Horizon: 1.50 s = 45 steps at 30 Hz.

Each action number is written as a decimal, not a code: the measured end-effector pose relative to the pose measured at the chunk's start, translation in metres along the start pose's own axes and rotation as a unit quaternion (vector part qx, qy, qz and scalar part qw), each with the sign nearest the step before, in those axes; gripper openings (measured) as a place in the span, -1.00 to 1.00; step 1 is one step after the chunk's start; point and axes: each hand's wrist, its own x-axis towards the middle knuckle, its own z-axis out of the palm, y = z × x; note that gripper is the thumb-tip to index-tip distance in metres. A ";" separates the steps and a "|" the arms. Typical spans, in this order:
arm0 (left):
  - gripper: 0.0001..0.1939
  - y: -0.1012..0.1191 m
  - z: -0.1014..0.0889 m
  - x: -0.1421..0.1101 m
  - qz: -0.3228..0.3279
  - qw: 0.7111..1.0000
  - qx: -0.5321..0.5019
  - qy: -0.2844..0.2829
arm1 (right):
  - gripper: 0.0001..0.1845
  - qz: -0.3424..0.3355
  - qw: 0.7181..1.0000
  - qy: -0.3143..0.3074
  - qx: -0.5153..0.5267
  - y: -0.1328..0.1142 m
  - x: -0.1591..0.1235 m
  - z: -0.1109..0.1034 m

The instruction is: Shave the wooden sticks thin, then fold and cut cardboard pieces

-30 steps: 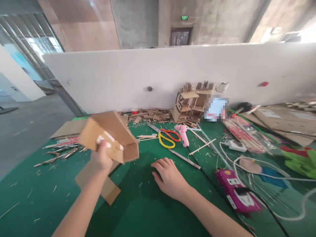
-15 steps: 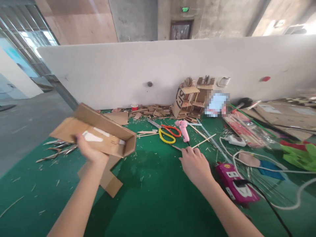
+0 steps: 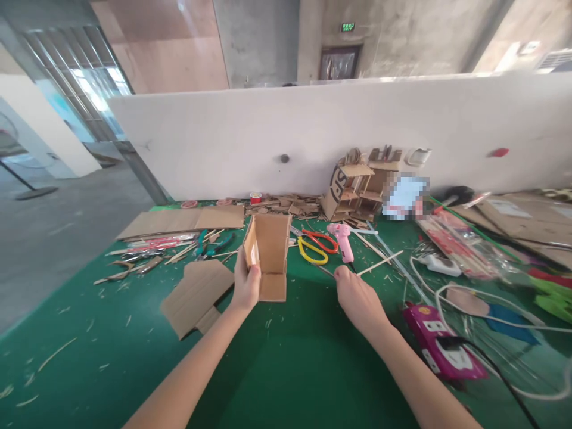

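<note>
My left hand (image 3: 247, 283) grips an open, folded cardboard box piece (image 3: 273, 241) by its left wall, thumb on the inner side. The piece is raised above the green table with its hollow side facing me. My right hand (image 3: 357, 293) is closed, low over the table, on a thin grey tool (image 3: 326, 270) whose narrow end sticks out to the left; its kind is not clear. Just beyond those fingers lies a pink glue gun (image 3: 342, 239). Scissors with yellow and orange handles (image 3: 315, 253) are to its left, partly behind the cardboard.
Cut cardboard (image 3: 196, 295) lies at left, near pliers (image 3: 217, 245) and other tools. A small cardboard shelf (image 3: 342, 193) stands at the back beside scraps (image 3: 299, 205). A purple power strip (image 3: 440, 345) with cables lies right of my right forearm. A white partition (image 3: 214, 143) borders the table.
My left hand has brought the cardboard box piece from the left toward the middle and turned it upright, hollow side toward me. My right hand stays near the glue gun. The view has swung slightly left.
</note>
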 end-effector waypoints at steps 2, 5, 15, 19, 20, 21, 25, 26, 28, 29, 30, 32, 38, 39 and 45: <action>-0.31 0.002 0.002 0.001 0.020 0.999 -0.033 0.032 | -0.82 -0.009 0.999 0.011 0.048 -0.001 0.000 0.003; -0.37 0.004 0.006 0.004 0.050 0.997 -0.044 0.049 | -0.77 -0.048 0.991 0.050 0.116 -0.005 0.002 0.009; -0.47 0.006 0.017 0.050 0.114 0.989 0.076 0.052 | -0.54 -0.135 0.961 0.137 0.197 -0.002 0.011 0.027; -0.44 0.006 0.007 0.088 0.124 0.982 0.065 0.123 | -0.37 -0.136 0.970 0.138 0.149 0.004 0.013 0.036; -0.43 0.006 0.004 0.099 0.130 0.980 0.063 0.137 | -0.34 -0.141 0.969 0.137 0.146 0.004 0.013 0.037; -0.43 0.005 0.003 0.110 0.138 0.976 0.061 0.159 | -0.33 -0.148 0.969 0.134 0.146 0.004 0.013 0.038; -0.49 -0.002 0.001 0.155 0.165 0.956 0.171 0.174 | -0.34 -0.160 0.969 0.119 0.146 0.002 0.012 0.036; -0.51 -0.006 0.002 0.163 0.162 0.954 0.187 0.168 | -0.35 -0.155 0.970 0.120 0.144 0.002 0.011 0.035; -0.56 -0.014 0.007 0.176 0.155 0.955 0.205 0.149 | -0.37 -0.144 0.971 0.122 0.143 0.001 0.009 0.033; -0.58 -0.019 0.010 0.180 0.150 0.956 0.209 0.140 | -0.37 -0.141 0.972 0.122 0.142 0.000 0.009 0.032; -0.59 -0.024 0.012 0.182 0.144 0.957 0.214 0.132 | -0.36 -0.140 0.973 0.120 0.141 0.000 0.009 0.031; -0.59 -0.033 0.015 0.184 0.129 0.959 0.221 0.123 | -0.36 -0.140 0.974 0.115 0.137 -0.001 0.009 0.029; -0.55 -0.044 0.002 0.181 0.103 0.960 0.250 0.073 | -0.38 -0.138 0.974 0.111 0.138 -0.003 0.010 0.028; -0.56 -0.045 -0.002 0.181 0.099 0.959 0.256 0.068 | -0.38 -0.137 0.976 0.107 0.134 -0.004 0.010 0.028; -0.58 -0.046 -0.017 0.181 0.081 0.954 0.277 0.076 | -0.34 -0.127 0.984 0.065 0.109 -0.007 0.010 0.025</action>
